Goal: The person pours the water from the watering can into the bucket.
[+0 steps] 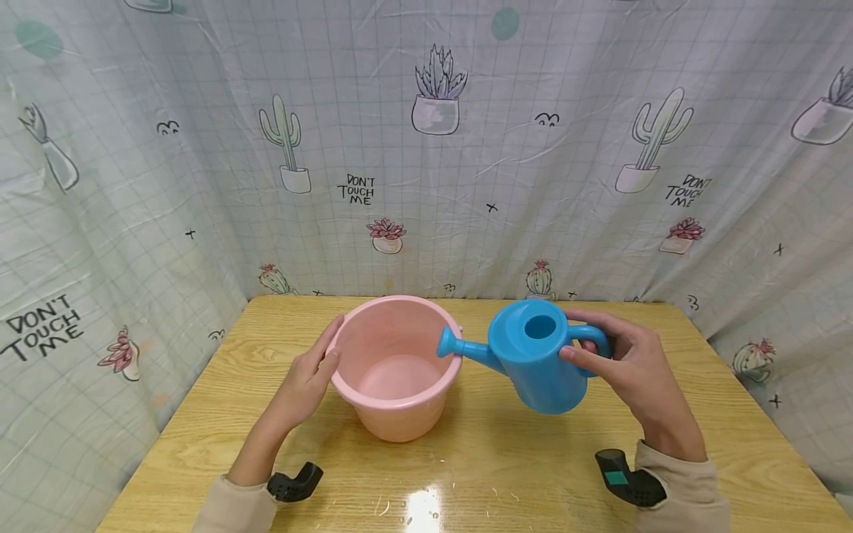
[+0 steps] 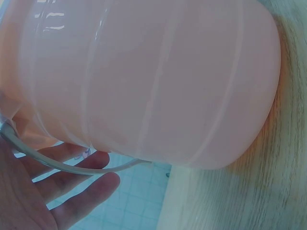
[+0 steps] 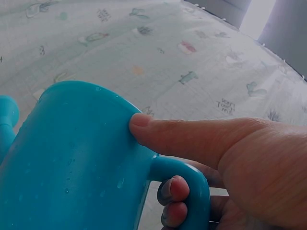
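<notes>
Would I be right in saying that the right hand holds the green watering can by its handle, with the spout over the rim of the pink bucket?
Not quite: the watering can is blue, as the head view shows. The right hand does hold its handle, spout over the pink bucket rim.

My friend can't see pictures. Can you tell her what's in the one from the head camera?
A right hand holds a blue watering can by its handle, its spout tipped over the rim of a pink bucket. The left hand rests open against the bucket's side. Both stand on a wooden table before a cactus-print curtain.
</notes>
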{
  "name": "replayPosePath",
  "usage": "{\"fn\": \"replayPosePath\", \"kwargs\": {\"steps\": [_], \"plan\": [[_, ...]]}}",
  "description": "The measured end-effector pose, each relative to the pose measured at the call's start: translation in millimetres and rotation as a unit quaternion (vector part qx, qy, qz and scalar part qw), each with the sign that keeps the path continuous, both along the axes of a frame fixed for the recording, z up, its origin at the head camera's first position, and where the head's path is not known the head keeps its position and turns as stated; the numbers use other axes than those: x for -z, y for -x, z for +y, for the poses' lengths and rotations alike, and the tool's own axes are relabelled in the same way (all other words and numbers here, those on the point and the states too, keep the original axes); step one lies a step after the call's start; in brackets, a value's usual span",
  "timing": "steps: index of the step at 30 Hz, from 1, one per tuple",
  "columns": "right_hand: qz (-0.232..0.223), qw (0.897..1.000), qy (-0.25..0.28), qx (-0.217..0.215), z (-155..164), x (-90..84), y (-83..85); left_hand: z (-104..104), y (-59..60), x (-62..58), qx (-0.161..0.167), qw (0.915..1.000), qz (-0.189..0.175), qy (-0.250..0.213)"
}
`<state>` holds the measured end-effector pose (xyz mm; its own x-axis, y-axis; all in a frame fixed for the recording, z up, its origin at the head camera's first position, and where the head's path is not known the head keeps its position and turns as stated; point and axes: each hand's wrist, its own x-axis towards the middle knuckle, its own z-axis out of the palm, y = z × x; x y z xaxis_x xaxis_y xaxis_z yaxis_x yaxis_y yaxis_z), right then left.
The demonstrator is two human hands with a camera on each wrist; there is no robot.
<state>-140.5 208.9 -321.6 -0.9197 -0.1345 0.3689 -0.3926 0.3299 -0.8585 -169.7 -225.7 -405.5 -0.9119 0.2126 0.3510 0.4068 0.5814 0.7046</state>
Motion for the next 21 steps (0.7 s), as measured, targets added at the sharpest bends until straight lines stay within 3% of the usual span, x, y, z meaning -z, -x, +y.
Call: {"fn": "replayPosePath", "kwargs": {"steps": [21], "plan": [[-0.004, 1.000, 0.008, -0.002, 0.2, 0.2, -0.4, -0.9, 0.9, 2.0, -0.001, 1.0000, -0.001, 0.002]]}}
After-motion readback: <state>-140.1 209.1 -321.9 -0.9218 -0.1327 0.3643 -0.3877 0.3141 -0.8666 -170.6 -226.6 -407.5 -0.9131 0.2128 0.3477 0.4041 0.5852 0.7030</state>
